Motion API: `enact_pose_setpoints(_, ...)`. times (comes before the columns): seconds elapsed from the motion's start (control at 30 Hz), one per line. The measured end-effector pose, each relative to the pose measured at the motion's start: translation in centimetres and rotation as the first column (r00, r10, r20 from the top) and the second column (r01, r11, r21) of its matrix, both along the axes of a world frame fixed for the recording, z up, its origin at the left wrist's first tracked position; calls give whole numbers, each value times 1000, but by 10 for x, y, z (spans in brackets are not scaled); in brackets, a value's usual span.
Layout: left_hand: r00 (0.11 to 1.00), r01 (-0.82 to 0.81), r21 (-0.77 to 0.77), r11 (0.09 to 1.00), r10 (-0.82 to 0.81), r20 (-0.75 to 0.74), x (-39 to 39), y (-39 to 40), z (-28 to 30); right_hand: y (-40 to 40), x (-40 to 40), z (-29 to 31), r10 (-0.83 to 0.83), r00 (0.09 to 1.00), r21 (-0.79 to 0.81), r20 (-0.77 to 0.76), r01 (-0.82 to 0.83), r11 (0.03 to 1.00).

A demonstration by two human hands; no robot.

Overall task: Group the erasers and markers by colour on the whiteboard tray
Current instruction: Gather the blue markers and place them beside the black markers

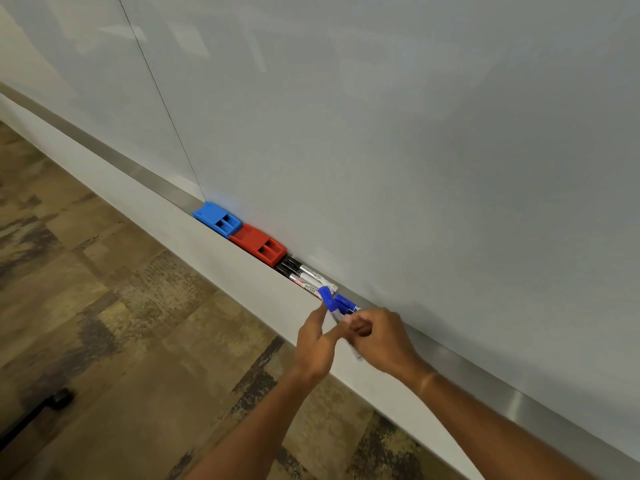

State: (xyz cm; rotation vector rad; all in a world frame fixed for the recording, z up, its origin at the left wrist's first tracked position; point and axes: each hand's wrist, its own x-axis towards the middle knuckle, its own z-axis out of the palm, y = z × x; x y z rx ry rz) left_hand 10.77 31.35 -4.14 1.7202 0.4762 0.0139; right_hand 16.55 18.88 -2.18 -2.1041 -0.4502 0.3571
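Blue-capped markers (341,304) sit bunched between our two hands, just above the whiteboard tray (242,268). Our right hand (382,337) curls its fingers around their barrels, while our left hand (317,344) pinches one blue cap between thumb and forefinger, its other fingers folded loosely. Just beyond the caps, black-capped markers (303,275) lie side by side in the tray channel, touching one another. Next along, a red eraser (259,244) rests in the tray against the black caps, and a blue eraser (217,218) sits beside it at the far end, the two nearly touching. Behind them rises the whiteboard (381,133); below lies patterned carpet (104,323).
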Motion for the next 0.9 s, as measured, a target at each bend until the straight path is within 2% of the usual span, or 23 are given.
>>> enact_pose_setpoints(0.07,995,104,287,952,-100,-26,-4,8,-5,-5,11,3,-40,983,-223,177,80,972)
enact_pose_setpoints(0.17,959,277,633,723,-246,-139,-12,20,-12,-10,24,5,28,949,-488,313,135,862)
enact_pose_setpoints(0.23,934,355,736,577,-259,-248,-15,25,-15,-10,28,6,99,940,-605,326,127,786)
enact_pose_setpoints(0.3,915,402,752,522,-248,-317,-16,27,-15,-9,30,7,155,937,-685,313,110,720)
enact_pose_setpoints(0.4,904,427,745,512,-246,-349,-17,28,-17,-6,31,8,218,930,-762,296,93,641)
enact_pose_setpoints(0.53,914,406,746,528,-237,-330,-16,29,-21,1,34,9,243,930,-804,277,86,589)
enact_pose_setpoints(0.9,930,367,729,577,-236,-282,-14,35,-26,7,38,9,191,953,-810,236,84,581)
